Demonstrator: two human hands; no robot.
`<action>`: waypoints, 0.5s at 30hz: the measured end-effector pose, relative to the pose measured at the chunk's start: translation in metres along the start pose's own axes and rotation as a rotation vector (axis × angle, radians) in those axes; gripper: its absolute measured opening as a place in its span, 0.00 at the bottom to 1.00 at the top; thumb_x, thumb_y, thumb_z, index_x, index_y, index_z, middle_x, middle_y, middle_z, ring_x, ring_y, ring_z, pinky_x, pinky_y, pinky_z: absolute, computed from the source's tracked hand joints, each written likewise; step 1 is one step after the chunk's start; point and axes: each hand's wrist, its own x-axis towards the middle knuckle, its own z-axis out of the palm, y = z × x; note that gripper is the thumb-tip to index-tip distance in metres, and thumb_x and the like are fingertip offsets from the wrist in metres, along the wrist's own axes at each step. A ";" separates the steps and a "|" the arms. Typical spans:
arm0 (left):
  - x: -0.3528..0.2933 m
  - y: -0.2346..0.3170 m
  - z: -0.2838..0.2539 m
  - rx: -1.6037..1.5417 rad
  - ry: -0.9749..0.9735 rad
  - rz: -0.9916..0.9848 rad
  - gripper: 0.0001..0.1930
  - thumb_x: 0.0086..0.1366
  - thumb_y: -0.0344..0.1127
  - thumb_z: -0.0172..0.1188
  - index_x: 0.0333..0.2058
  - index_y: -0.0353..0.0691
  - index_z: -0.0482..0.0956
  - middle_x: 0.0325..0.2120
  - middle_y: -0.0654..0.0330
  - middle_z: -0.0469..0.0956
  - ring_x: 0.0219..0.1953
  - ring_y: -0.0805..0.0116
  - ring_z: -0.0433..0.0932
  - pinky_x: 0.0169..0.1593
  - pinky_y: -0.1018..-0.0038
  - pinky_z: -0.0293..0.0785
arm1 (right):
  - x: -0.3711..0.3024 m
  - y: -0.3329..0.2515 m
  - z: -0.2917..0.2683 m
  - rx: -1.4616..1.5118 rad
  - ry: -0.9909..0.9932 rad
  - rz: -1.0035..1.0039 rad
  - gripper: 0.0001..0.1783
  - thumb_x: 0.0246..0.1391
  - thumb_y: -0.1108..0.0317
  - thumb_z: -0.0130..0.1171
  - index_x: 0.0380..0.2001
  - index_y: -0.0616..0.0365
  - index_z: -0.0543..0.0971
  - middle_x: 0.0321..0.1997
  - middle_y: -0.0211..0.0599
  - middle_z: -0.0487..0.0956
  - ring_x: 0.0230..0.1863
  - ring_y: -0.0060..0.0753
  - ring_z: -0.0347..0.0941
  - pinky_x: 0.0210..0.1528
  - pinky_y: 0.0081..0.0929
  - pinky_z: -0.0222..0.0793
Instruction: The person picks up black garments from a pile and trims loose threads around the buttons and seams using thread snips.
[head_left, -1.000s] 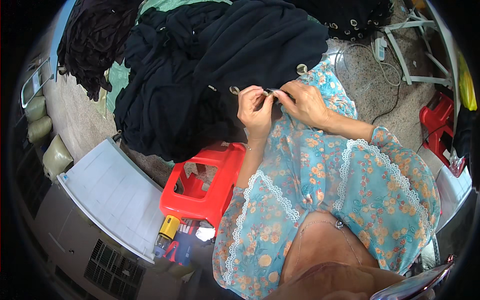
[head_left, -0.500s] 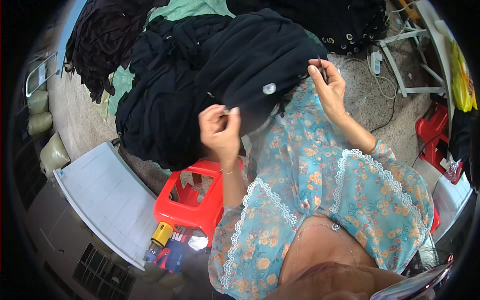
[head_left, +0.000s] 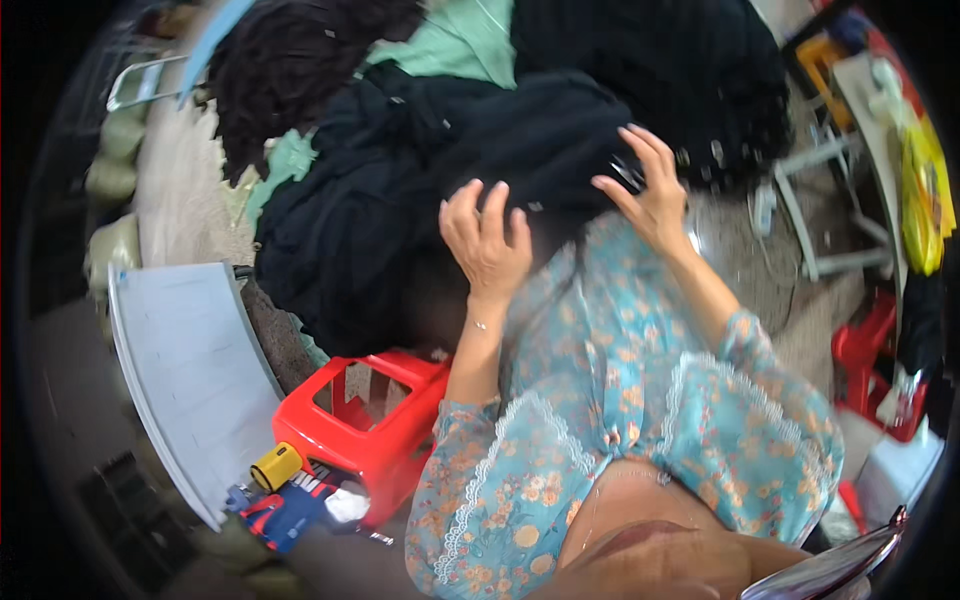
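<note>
A large heap of black cloth (head_left: 380,200) lies before me, soft with blur. Over its near edge is my left hand (head_left: 485,240), its fingers spread and nothing visible between them. To the right, my right hand (head_left: 655,200) is raised at the cloth's right end, thumb and fingers apart around a small dark pointed tool (head_left: 628,174) with glinting edges. Motion smears the tool, so its exact kind is unclear. A small pale spot (head_left: 535,206) shows on the cloth between the hands.
A red plastic stool (head_left: 340,440) stands at lower left, beside a yellow cylindrical object (head_left: 276,467) and a white panel (head_left: 195,370). More black cloth (head_left: 650,70) and green sheeting (head_left: 450,45) lie beyond. At right are a pale metal frame (head_left: 835,262) and a yellow bag (head_left: 925,200).
My left hand has gone from a pinch to spread fingers and moved right. The right hand's fingers have opened wider. The whole view has shifted, with the scene lower in it.
</note>
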 end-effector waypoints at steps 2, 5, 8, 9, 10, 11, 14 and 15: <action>-0.003 -0.008 0.000 -0.102 -0.080 -0.193 0.32 0.49 0.37 0.70 0.54 0.42 0.71 0.58 0.47 0.62 0.61 0.44 0.60 0.63 0.52 0.56 | -0.002 0.021 -0.001 -0.062 0.054 0.129 0.33 0.46 0.55 0.70 0.55 0.54 0.72 0.59 0.42 0.71 0.58 0.45 0.69 0.57 0.35 0.66; -0.018 -0.044 0.015 -0.389 -0.045 -0.381 0.35 0.49 0.40 0.73 0.56 0.41 0.70 0.57 0.49 0.64 0.62 0.48 0.61 0.63 0.58 0.58 | -0.029 0.107 -0.004 -0.020 0.072 0.455 0.36 0.49 0.51 0.68 0.56 0.61 0.71 0.49 0.40 0.77 0.52 0.35 0.73 0.54 0.29 0.67; -0.031 -0.074 0.024 -0.547 -0.239 -0.387 0.27 0.51 0.31 0.69 0.51 0.38 0.73 0.52 0.54 0.72 0.54 0.56 0.72 0.57 0.68 0.68 | -0.026 0.117 -0.020 0.681 -0.199 0.957 0.24 0.54 0.55 0.65 0.47 0.58 0.75 0.25 0.22 0.73 0.10 0.11 0.57 0.09 0.14 0.50; -0.042 -0.080 0.033 -0.423 -0.116 -0.310 0.22 0.53 0.28 0.67 0.48 0.36 0.74 0.52 0.54 0.72 0.53 0.58 0.73 0.55 0.69 0.69 | -0.023 0.103 -0.024 0.645 -0.294 0.907 0.17 0.54 0.57 0.65 0.40 0.58 0.78 0.23 0.18 0.70 0.16 0.10 0.60 0.16 0.13 0.55; -0.036 -0.072 0.037 -0.503 -0.099 -0.360 0.22 0.52 0.27 0.66 0.47 0.36 0.74 0.52 0.52 0.72 0.54 0.54 0.72 0.55 0.67 0.70 | -0.028 0.115 -0.026 0.595 -0.297 0.835 0.15 0.54 0.59 0.65 0.36 0.59 0.78 0.24 0.18 0.70 0.20 0.10 0.61 0.21 0.13 0.56; -0.033 -0.068 0.036 -0.572 -0.078 -0.418 0.21 0.51 0.26 0.64 0.46 0.35 0.74 0.51 0.50 0.72 0.55 0.50 0.70 0.55 0.65 0.70 | -0.026 0.117 -0.024 0.550 -0.313 0.761 0.13 0.53 0.61 0.66 0.33 0.59 0.78 0.25 0.17 0.70 0.24 0.10 0.62 0.26 0.13 0.58; -0.025 -0.063 0.017 -0.701 -0.002 -0.423 0.14 0.56 0.21 0.55 0.43 0.34 0.73 0.43 0.55 0.74 0.48 0.64 0.74 0.52 0.73 0.70 | -0.017 0.115 -0.027 0.479 -0.008 0.504 0.09 0.53 0.68 0.64 0.30 0.62 0.75 0.27 0.19 0.70 0.30 0.11 0.62 0.33 0.15 0.58; -0.023 -0.059 0.008 -0.839 -0.005 -0.561 0.12 0.58 0.20 0.53 0.41 0.34 0.73 0.40 0.57 0.75 0.44 0.70 0.75 0.50 0.76 0.69 | -0.013 0.118 -0.035 0.398 0.029 0.480 0.07 0.56 0.71 0.61 0.31 0.62 0.75 0.28 0.20 0.70 0.31 0.14 0.63 0.34 0.16 0.60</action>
